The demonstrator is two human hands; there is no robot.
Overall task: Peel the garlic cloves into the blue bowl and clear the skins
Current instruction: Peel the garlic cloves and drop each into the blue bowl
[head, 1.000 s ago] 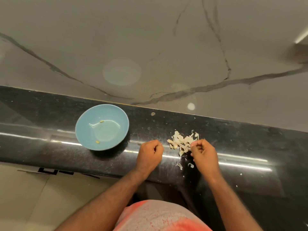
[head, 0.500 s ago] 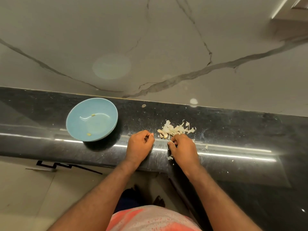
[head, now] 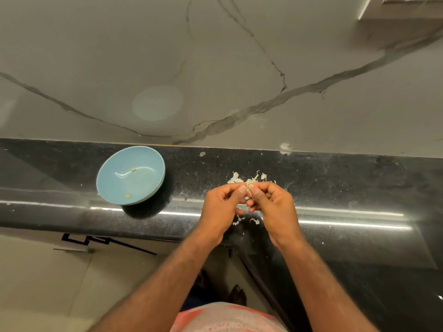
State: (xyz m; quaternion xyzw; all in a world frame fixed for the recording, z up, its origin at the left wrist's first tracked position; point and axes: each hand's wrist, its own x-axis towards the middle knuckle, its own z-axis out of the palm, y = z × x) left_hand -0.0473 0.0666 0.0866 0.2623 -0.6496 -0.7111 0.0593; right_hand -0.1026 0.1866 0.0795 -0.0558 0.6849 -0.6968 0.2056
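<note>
The garlic clove (head: pixel 249 187) is a small pale bit, up off the counter, pinched btw. the two hands right where their thumb tips meet. A thin strand of skin hangs down from it. It's too small to tell its long axis, or how much skin is on it.

Left hand (head: pixel 221 207) has thumb and forefinger closed on the clove's left side, other fingers curled under. Right hand (head: pixel 275 207) mirrors it, with thumb and forefinger nipping the right side and the strand, the rest curled in. Both are gripping and neither is free.

Just beyond the fingertips, on the far side, lies the skin pile (head: pixel 236 179), partly hidden by the knuckles. A few loose flakes (head: pixel 239 220) lie on the near side, under the hands, close to the counter's front edge.

The blue bowl (head: pixel 102 185) sits well to the left on the black counter (head: pixel 335 188), apart from the hands, w/ two peeled cloves (head: pixel 133 169) inside. The left hand is the nearer one to it, so I'd guess the peeled clove goes leftward w/ that hand, and the skins get swept up after. Marble wall (head: pixel 215 68) is behind.
</note>
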